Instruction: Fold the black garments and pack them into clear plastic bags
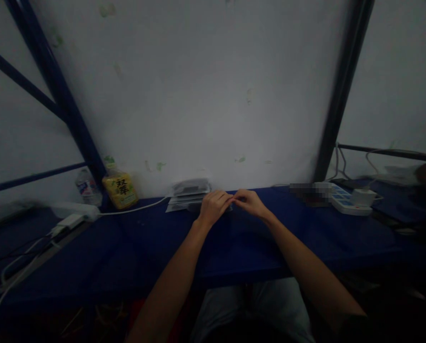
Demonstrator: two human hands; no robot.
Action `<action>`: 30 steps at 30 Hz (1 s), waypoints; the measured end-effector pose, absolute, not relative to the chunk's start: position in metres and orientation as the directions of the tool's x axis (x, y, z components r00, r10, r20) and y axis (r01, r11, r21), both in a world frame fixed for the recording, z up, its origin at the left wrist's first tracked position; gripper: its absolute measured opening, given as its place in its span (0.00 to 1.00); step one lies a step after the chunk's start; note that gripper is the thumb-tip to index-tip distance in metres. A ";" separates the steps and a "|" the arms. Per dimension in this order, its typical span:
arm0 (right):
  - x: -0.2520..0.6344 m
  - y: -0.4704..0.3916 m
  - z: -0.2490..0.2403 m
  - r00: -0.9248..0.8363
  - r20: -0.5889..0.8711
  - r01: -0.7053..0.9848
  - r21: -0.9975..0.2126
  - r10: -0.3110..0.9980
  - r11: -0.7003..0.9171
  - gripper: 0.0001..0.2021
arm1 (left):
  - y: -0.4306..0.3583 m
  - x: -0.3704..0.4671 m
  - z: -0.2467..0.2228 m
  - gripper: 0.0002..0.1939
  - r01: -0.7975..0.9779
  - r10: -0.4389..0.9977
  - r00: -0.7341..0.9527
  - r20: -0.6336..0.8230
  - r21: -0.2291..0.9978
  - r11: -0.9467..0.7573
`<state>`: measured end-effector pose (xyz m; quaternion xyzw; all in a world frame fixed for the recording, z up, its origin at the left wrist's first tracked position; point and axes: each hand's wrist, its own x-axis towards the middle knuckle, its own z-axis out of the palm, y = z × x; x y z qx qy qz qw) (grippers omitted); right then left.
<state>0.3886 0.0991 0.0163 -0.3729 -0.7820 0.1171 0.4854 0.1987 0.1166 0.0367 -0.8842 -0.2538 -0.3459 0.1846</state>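
Two hands: left hand point(213, 208), right hand point(249, 202). One paper stack point(189, 190); one bottle point(88, 189) and one yellow jug point(122, 192), well left of hands. Stack just beyond left hand, partly hidden by it; contact unclear. Hands curled, meeting at tips; cannot tell what, if anything, they pinch.

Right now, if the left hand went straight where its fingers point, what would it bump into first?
Probably the right hand: the left hand points across at it, and their fingertips look very close together. It's too dim to tell if they touch.
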 end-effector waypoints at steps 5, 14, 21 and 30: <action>0.391 0.100 0.014 -0.173 0.657 0.470 -0.600 0.734 0.648 0.20 | 0.120 0.193 0.039 0.18 0.568 0.294 0.614 0.732 -0.151 -0.809; 0.403 0.111 0.009 0.033 0.661 0.420 -0.690 0.750 0.590 0.21 | 0.135 0.175 0.040 0.16 0.616 0.318 0.538 0.781 -0.107 -0.781; 0.430 0.121 0.006 0.213 0.639 0.339 -0.758 0.739 0.557 0.24 | 0.148 0.156 0.037 0.16 0.658 0.328 0.490 0.807 -0.097 -0.746; 0.448 0.133 -0.004 0.358 0.642 0.400 -0.761 0.678 0.510 0.21 | 0.159 0.148 0.030 0.14 0.669 0.326 0.460 0.826 -0.081 -0.739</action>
